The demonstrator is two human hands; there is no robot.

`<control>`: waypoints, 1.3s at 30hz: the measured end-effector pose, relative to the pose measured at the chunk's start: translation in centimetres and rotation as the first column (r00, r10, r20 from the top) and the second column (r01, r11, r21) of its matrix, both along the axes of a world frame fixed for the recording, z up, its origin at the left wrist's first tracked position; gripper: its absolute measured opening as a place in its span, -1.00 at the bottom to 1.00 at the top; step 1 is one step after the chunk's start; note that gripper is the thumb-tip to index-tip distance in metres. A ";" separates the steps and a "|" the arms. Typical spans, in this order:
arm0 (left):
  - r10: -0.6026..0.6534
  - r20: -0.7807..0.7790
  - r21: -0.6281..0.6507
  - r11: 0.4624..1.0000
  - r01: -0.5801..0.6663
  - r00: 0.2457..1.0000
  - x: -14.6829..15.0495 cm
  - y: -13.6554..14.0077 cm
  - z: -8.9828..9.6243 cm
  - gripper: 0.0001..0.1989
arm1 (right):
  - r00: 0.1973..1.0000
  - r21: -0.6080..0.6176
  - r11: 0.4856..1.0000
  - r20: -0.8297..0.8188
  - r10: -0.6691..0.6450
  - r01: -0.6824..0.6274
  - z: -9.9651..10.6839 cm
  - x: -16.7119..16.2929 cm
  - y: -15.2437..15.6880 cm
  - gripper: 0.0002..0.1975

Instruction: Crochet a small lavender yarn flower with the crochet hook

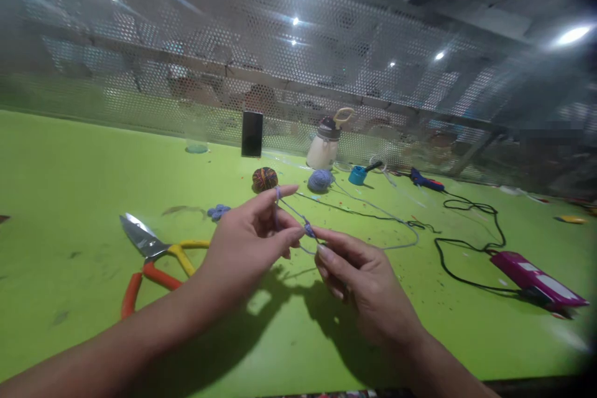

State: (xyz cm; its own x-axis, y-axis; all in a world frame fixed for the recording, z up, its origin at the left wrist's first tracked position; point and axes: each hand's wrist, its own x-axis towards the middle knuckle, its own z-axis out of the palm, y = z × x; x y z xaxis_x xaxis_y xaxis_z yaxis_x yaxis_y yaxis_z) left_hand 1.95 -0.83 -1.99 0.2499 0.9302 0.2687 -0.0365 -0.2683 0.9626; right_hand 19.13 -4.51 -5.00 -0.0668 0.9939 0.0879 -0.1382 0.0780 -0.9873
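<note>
My left hand (247,236) is closed in a pinch on a small blue-purple crochet piece (308,229), its index finger stretched out with yarn (278,193) looped round it. Opposite, my right hand (368,280) has its fingers closed on a thin crochet hook (318,240), mostly hidden, whose tip meets the piece. Both hands are raised above the green table. From the blue-purple yarn ball (321,180) a strand curves right and back toward my hands. A small blue crocheted piece (217,212) lies just beyond my left hand.
Open scissors (158,252) lie left, partly behind my left forearm. A multicoloured yarn ball (264,179), phone (252,134), bottle (323,148) and blue pot (357,175) stand farther back. A glue gun (426,180) and magenta power strip (536,278) lie right with black cord. Perforated metal backs the table.
</note>
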 end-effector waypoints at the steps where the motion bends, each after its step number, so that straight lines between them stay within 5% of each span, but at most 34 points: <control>1: -0.048 0.068 -0.112 0.992 0.055 0.997 -0.1 0.1 0.3 -0.40 | 1.000 0.016 1.000 0.017 -0.005 0.005 0.0 0.1 0.0 -0.71; 5: -0.147 0.229 -0.291 0.933 0.211 0.962 -0.6 0.8 0.5 -0.36 | 0.977 0.201 0.979 0.194 -0.084 0.044 0.0 0.4 -0.2 -0.74; 8: -0.181 0.285 -0.347 0.896 0.277 0.941 -1.0 1.0 0.2 -0.40 | 0.918 0.428 0.903 0.340 -0.206 0.044 0.3 0.6 -0.2 -0.74; 13: -0.200 0.265 -0.303 0.912 0.278 0.943 -1.3 1.2 0.2 -0.47 | 0.778 0.630 0.770 0.533 -0.332 -0.103 0.6 0.8 -0.1 -0.64; 16: -0.185 0.260 -0.274 0.927 0.256 0.948 -1.5 1.4 0.1 -0.54 | 0.733 0.648 0.743 0.587 -0.344 -0.169 0.4 1.1 -0.1 -0.59; 27: -0.111 0.168 -0.259 0.954 0.152 0.980 -1.7 1.5 0.7 -0.62 | 0.654 0.550 0.799 0.701 -0.283 -0.243 0.6 1.4 -0.4 -0.50; 35: -0.144 0.093 -0.263 0.951 0.164 0.985 -1.6 1.5 0.6 -0.70 | 0.729 0.530 0.822 0.644 -0.231 -0.208 1.3 1.1 -0.8 -0.58; 39: -0.165 0.023 -0.296 0.941 0.165 0.986 -1.3 1.3 0.7 -0.80 | 0.813 0.454 0.886 0.548 -0.196 -0.093 1.3 0.9 -0.7 -0.65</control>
